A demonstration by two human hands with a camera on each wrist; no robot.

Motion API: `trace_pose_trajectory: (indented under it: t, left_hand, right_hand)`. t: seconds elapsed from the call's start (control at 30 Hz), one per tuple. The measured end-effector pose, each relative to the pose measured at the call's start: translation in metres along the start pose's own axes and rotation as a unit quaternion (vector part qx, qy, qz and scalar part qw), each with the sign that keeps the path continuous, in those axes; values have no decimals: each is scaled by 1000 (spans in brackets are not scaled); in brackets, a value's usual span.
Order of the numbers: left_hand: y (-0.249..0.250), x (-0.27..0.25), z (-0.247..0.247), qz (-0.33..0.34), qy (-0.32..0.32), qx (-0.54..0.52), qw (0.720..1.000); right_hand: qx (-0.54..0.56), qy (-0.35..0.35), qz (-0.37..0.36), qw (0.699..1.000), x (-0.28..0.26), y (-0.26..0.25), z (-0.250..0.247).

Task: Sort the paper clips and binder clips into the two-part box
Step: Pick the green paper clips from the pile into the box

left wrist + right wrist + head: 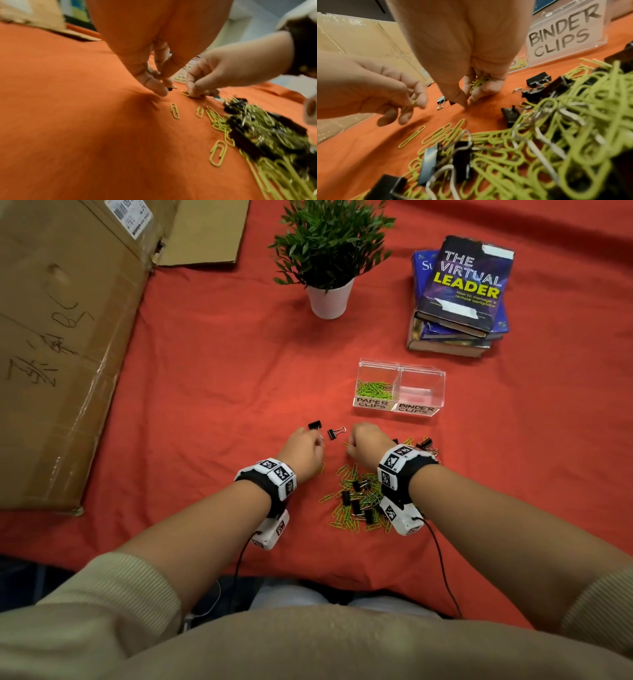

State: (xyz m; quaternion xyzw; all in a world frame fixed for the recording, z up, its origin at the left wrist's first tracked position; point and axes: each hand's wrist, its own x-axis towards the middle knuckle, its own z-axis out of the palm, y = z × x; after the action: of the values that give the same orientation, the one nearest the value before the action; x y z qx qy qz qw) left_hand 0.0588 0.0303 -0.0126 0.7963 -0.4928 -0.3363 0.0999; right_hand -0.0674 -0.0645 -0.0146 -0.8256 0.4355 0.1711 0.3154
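Tangled green paper clips [530, 148] and black binder clips [462, 155] lay heaped closest to the right wrist camera, on the red-covered bench [205, 378]. Just beyond the heap, the right hand [366, 445] had its fingers [476, 97] curled round a small bunch of green paper clips, fingertips down on the cloth. The left hand [303, 448] pinched one green paper clip between thumb and fingers [418, 97]. Two loose binder clips [323, 430] sat just beyond both hands. Farther off stood the two-part box [399, 386]: its "PAPER CLIPS" half held green clips, its "BINDER CLIPS" half looked empty.

Paper clips seemed light, thin and prone to hooking together, so a pinch on one loop end would likely lift them best. Binder clips looked stiffer and heavier; gripping the black body, not the folding wire handles, seemed surest.
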Motion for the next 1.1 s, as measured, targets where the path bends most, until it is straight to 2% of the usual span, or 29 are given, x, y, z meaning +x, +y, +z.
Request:
trace_pose_trajectory:
  t: [0.07, 0.17, 0.3, 0.37, 0.43, 0.5, 0.63, 0.73, 0.8, 0.93, 1.1]
  left_hand:
    - [-6, -1, -2, -30, -1, -31, 999]
    - [-9, -3, -2, -67, -19, -78, 994]
    - [-4, -4, 9, -62, -43, 0, 997]
    - [-4, -6, 19, -46, -43, 60, 996]
    - [-5, -6, 28, -24, -37, 105, 994]
    - [-6, -7, 33, -10, -40, 116, 992]
    - [-5, -8, 34, 9, -44, 141, 989]
    - [-4, -10, 33, 22, -48, 166, 985]
    - [-2, -11, 28, 19, -53, 138, 989]
    - [1, -14, 15, -9, -52, 18, 998]
    - [5, -14, 13, -29, -100, -114, 988]
  right_hand:
    - [85, 6, 12, 996, -2, 7, -1]
    - [221, -2, 16, 975, -6, 19, -8]
    - [366, -43, 71, 927, -8, 30, -17]
    - [331, -61, 45, 941, -12, 28, -17]
    - [233, -77, -6, 969, -16, 23, -15]
    - [154, -89, -54, 983, -19, 19, -11]
    - [0, -110, -128, 986, -25, 15, -7]
    - [-50, -95, -167, 980, -26, 20, -3]
    - [-53, -81, -171, 980, -28, 25, 3]
    - [-34, -49, -178, 982, -34, 34, 13]
    - [-14, -31, -145, 989, -38, 38, 22]
